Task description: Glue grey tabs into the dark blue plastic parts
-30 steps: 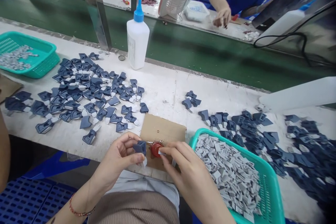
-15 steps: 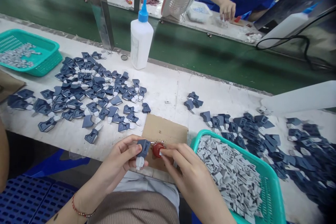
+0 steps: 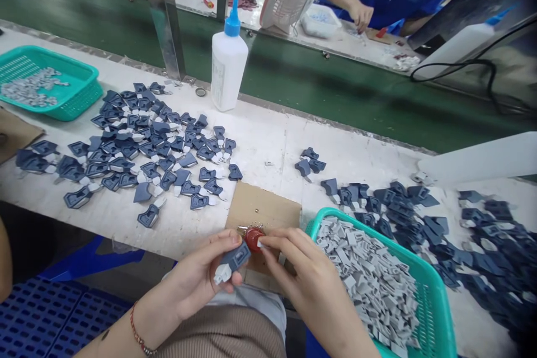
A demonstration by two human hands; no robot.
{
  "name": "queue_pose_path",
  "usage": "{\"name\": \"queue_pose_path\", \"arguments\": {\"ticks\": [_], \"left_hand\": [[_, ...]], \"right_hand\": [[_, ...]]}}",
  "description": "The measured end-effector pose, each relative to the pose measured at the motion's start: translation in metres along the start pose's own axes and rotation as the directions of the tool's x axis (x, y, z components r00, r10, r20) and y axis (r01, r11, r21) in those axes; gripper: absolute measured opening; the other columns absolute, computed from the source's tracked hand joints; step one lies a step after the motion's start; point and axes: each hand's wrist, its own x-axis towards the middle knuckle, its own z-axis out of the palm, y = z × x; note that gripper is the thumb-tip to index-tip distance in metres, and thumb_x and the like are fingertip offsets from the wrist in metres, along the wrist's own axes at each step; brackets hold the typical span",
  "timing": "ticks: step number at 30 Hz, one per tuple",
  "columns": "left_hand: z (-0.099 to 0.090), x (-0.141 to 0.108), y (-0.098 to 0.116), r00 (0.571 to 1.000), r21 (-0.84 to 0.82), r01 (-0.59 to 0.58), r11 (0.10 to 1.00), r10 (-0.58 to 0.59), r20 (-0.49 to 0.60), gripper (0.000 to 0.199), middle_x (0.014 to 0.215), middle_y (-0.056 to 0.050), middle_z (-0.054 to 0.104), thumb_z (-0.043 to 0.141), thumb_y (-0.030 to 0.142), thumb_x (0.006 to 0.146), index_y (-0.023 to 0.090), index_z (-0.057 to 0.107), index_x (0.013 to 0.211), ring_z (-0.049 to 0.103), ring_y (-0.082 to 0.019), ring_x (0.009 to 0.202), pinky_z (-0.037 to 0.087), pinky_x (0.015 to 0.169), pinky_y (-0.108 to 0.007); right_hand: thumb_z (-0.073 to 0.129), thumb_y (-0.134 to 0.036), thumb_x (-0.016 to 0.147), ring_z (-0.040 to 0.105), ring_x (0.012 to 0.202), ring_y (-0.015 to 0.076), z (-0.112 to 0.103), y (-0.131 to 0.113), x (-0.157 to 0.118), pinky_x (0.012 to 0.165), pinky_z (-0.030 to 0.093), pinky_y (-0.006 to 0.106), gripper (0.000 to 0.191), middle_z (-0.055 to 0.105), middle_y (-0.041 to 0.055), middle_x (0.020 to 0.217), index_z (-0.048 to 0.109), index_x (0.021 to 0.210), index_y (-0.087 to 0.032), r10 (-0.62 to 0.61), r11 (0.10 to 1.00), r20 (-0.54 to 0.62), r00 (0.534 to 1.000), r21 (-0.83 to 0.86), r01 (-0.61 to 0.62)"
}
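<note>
My left hand (image 3: 210,268) holds a dark blue part (image 3: 239,257) with a light grey tip (image 3: 223,273) that points down and left. A small red round dish (image 3: 254,239) sits on a piece of cardboard (image 3: 264,207), just right of that part. My right hand (image 3: 300,263) is closed at the dish's right edge, with a small pale piece (image 3: 260,244) pinched between thumb and fingers. Tiny metal bits (image 3: 257,227) lie on the cardboard behind the dish.
Many blue parts (image 3: 159,142) lie at the left, more (image 3: 394,207) at the right. A green basket (image 3: 436,291) of grey pieces stands beside my right hand. Further off are a white bottle (image 3: 229,72), another green basket (image 3: 79,89) and a person's hand (image 3: 361,14).
The blue part in my left hand has turned, its grey tip swinging from downward to down-left, and it is now a little lower. My right hand has stayed by the dish.
</note>
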Motion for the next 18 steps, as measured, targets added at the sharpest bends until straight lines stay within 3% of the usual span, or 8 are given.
{"name": "queue_pose_path", "arguments": {"ticks": [4,7,9,12,18], "left_hand": [[0.005,0.0,-0.006,0.995,-0.114,0.073,0.991,-0.065,0.075,0.029,0.063,0.001,0.066,0.081,0.034,0.07,0.016,0.059,0.077,0.053,-0.004,0.036,0.035,0.034,-0.011],[0.013,0.001,-0.009,0.987,-0.164,0.143,0.976,-0.128,0.099,0.02,0.061,0.0,0.066,0.076,0.028,0.076,0.015,0.061,0.077,0.051,-0.003,0.036,0.037,0.036,-0.01],[0.018,0.003,-0.011,0.98,-0.181,0.162,0.97,-0.137,0.145,0.018,0.06,0.0,0.065,0.075,0.028,0.077,0.013,0.063,0.076,0.053,-0.005,0.039,0.04,0.038,-0.011],[0.022,0.003,-0.015,0.976,-0.171,0.164,0.971,-0.135,0.172,0.018,0.063,-0.002,0.066,0.073,0.029,0.078,0.012,0.067,0.077,0.056,-0.007,0.043,0.041,0.038,-0.012],[0.024,0.002,-0.019,0.971,-0.189,0.196,0.962,-0.163,0.177,0.015,0.061,-0.002,0.066,0.069,0.025,0.082,0.01,0.071,0.079,0.057,-0.007,0.043,0.043,0.04,-0.013]], "right_hand": [[0.064,-0.018,0.089,0.065,0.084,0.0164,-0.011,0.002,-0.001,0.068,0.053,0.024,0.011,0.069,0.0038,0.09,0.071,0.094,-0.025,0.167,0.942,-0.056,0.984,0.304,-0.143],[0.069,-0.021,0.085,0.066,0.079,0.0149,-0.017,0.002,-0.002,0.064,0.054,0.021,0.009,0.07,0.0029,0.085,0.074,0.089,-0.027,0.229,0.795,-0.036,0.973,0.584,-0.165],[0.07,-0.023,0.085,0.066,0.077,0.0146,-0.018,0.0,-0.002,0.064,0.055,0.021,0.008,0.069,0.0033,0.084,0.076,0.089,-0.028,0.222,0.715,-0.014,0.975,0.682,-0.153],[0.069,-0.021,0.085,0.066,0.08,0.0148,-0.02,-0.004,-0.003,0.067,0.055,0.022,0.011,0.069,0.0033,0.086,0.076,0.091,-0.029,0.198,0.723,0.008,0.98,0.674,-0.152],[0.067,-0.013,0.084,0.067,0.082,0.0138,-0.027,-0.012,-0.003,0.07,0.055,0.021,0.019,0.068,0.0015,0.089,0.073,0.093,-0.029,0.085,0.868,0.014,0.996,0.49,-0.082]]}}
